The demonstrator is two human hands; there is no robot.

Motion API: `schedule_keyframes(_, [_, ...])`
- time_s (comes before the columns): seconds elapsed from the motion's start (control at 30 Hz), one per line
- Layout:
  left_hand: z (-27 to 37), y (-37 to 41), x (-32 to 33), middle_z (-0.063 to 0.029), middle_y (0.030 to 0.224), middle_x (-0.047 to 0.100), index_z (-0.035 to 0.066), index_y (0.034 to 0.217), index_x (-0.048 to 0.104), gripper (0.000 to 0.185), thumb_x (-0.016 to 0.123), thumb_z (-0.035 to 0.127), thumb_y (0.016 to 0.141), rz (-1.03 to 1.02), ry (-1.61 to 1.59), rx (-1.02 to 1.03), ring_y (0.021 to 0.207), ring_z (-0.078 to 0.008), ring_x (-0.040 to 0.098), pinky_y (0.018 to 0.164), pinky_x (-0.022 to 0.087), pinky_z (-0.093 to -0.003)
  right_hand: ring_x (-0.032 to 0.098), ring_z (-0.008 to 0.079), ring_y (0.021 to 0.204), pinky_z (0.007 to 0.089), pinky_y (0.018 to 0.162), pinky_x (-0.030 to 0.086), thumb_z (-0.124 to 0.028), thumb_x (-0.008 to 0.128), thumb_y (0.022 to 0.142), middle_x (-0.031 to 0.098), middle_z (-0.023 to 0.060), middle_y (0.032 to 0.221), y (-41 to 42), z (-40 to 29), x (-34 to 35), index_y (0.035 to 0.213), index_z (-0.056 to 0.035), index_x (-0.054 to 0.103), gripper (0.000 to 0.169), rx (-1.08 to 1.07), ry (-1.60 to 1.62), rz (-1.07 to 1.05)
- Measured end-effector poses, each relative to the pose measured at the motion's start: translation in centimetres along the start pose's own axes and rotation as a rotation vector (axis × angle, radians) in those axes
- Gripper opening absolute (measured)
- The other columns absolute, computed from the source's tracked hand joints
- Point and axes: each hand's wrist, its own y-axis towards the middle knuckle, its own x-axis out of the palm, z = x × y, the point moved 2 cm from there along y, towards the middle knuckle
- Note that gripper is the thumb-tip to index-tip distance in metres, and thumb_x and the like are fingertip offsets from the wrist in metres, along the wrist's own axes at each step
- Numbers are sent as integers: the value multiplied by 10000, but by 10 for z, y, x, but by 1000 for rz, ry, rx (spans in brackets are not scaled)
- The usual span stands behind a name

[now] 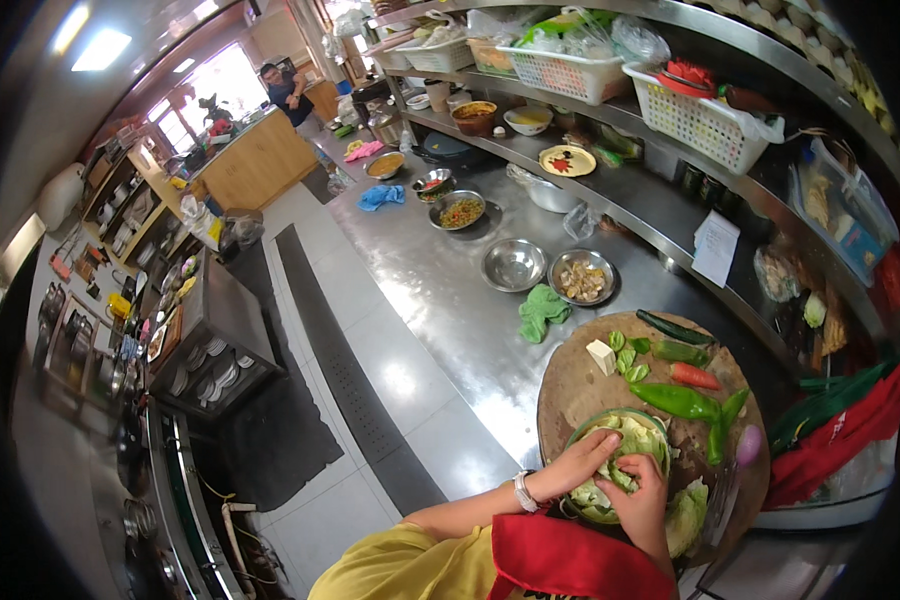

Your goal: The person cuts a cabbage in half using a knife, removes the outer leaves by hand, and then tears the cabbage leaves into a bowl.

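Observation:
A green-rimmed bowl (668,450) full of torn cabbage leaves (634,439) stands at the near side of a round wooden chopping board (574,375). Over it, my left hand (586,459), with a watch at the wrist, has its fingers on a leaf; the thumb is hidden. My right hand (640,491) pinches cabbage facing it. A larger cabbage piece (688,517) lies beside the bowl, partly over a cleaver blade (722,499). Farther up the board are green peppers (675,400), a carrot piece (694,376), a purple onion (750,445), a dark green cucumber (673,327) and a pale block (601,357).
Beyond the board on the steel counter (427,277) are a green cloth (544,312), an empty steel bowl (514,265) and a bowl of chopped food (583,277). A steel shelf (630,206) overhangs the right side. A person (289,94) stands far off.

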Motion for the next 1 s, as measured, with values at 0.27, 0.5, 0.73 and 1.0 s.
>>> schedule_keyframes(0.27, [9,0,-14,-90,1139,550,-19,1250,443,439,574,155,868,40,-192,-67,999,-129,513,855,432,-264,593,265,833,318,717,476,-29,693,677,581,107,915,5,-1,-12,834,-17,577,196,-162,-66,103])
schedule_keyframes(0.5, [31,-6,1,-43,1124,489,21,1145,520,284,539,98,872,47,-177,-59,1003,-116,468,873,375,-246,582,265,802,319,667,475,-59,629,738,558,93,928,-8,0,-16,831,-14,571,119,-171,34,79])
schedule_keyframes(0.73, [20,-6,-1,-40,957,564,15,985,528,218,620,-2,788,-37,-90,107,895,-101,520,786,413,-233,578,240,813,309,713,452,-76,668,722,572,105,906,-6,18,-17,804,-6,539,168,-57,170,91])
schedule_keyframes(1.0, [24,-6,6,-47,987,560,25,1026,506,295,625,-44,765,22,-115,52,912,-109,524,797,418,-228,561,237,681,352,687,444,-115,688,716,553,88,727,-10,17,-12,872,-14,543,235,-93,-120,203])
